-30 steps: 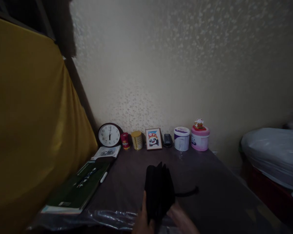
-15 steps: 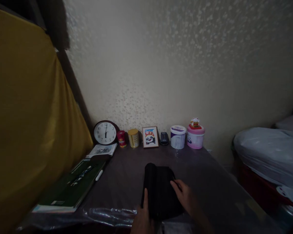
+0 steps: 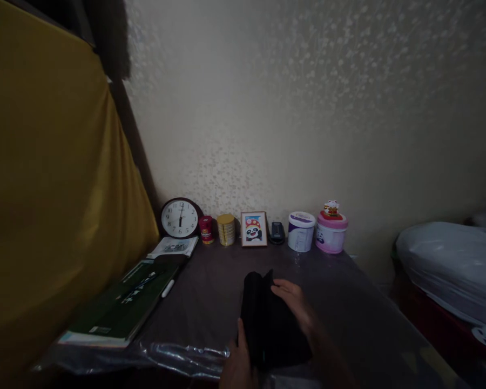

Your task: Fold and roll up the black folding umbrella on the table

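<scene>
A black, soft, folded item (image 3: 273,324), perhaps fabric, lies at the front of the table; its exact kind cannot be made out. Its left side forms a thick roll, and a flap stands raised near its far right edge. My left hand (image 3: 238,361) grips the near left side, one finger stretched along the edge and the rest partly hidden. With the fingers closed on the raised flap, my right hand (image 3: 294,302) holds the upper right part.
Along the wall stand a clock (image 3: 180,218), a red can (image 3: 206,230), a yellow tin (image 3: 226,230), a panda picture (image 3: 254,229) and two tubs, white (image 3: 301,232) and pink (image 3: 331,236). A green book (image 3: 125,302) and white pen (image 3: 167,288) lie left, beside a yellow curtain (image 3: 65,189).
My right hand has moved up and left, lifting the flap of the black item, which now stands up. My left hand stays on its left side. The view has shifted slightly.
</scene>
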Available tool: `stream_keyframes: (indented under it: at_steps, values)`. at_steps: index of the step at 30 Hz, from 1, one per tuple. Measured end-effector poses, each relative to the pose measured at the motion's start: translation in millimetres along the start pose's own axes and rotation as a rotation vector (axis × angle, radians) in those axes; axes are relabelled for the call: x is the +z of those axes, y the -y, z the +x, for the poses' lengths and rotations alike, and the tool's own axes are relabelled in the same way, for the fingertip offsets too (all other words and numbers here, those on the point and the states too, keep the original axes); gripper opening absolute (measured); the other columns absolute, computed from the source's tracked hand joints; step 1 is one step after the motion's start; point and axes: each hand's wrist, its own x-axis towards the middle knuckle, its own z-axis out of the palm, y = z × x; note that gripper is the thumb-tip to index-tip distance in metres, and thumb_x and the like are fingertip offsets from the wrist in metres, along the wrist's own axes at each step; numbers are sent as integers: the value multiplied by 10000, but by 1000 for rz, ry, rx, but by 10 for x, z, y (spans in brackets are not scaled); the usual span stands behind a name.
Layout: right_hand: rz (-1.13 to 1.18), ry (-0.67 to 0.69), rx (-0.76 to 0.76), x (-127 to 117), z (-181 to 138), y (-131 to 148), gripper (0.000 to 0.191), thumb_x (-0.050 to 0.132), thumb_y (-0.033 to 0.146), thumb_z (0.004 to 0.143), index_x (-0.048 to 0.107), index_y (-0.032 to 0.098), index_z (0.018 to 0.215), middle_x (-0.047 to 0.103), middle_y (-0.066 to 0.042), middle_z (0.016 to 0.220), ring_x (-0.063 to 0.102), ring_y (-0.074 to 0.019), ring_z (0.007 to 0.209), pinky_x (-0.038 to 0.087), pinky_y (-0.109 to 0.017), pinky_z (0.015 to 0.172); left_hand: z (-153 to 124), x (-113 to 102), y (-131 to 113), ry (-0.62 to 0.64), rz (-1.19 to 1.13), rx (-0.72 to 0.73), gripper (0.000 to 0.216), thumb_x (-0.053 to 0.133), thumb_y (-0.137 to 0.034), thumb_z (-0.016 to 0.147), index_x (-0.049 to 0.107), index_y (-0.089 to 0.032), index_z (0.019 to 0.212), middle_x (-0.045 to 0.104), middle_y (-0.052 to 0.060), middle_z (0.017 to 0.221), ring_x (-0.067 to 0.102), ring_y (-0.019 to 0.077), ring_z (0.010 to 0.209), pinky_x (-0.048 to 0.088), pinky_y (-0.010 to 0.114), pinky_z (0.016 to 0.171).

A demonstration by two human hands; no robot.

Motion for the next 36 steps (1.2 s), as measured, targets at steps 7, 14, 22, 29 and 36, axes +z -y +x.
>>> stream_keyframes:
  at_steps: [7,14,22,29,36]
  values:
    - [118,10,135,611,248,-128,504,686,401,570,606,173,1013,638,-57,949,594,-197,879,444,-284,715,-11,-90,-57,-56,80,33,812,390,8,677,-38,9,1366,294,274,1355,438,223,1189,344,270,943]
    - [103,38,161,842,341,-390,433,690,345,574,594,176,961,614,-38,863,601,-162,764,475,-267,633,-20,-137,-96,-25,52,31,754,382,14,681,100,-46,1377,394,234,1299,547,208,1058,397,279,882]
    - [40,43,140,908,396,-413,347,633,252,627,541,158,948,549,52,617,548,-88,503,456,-229,521,-55,39,202,-160,-97,137,817,386,-99,735,-133,-53,1365,240,184,1427,384,192,1240,343,234,948]
    - [-10,82,77,977,373,-387,398,616,263,635,515,131,996,555,68,571,561,-101,492,444,-230,515,-78,-53,74,105,155,-43,752,333,-69,785,-74,-342,1356,592,105,1142,633,215,906,443,298,712]
    - [-170,165,-300,719,-3,-301,290,479,385,804,588,169,965,657,-38,765,625,-164,737,479,-297,701,-96,-83,-46,97,216,-123,714,343,-68,805,-36,-326,1353,594,149,1110,624,260,934,442,364,756]
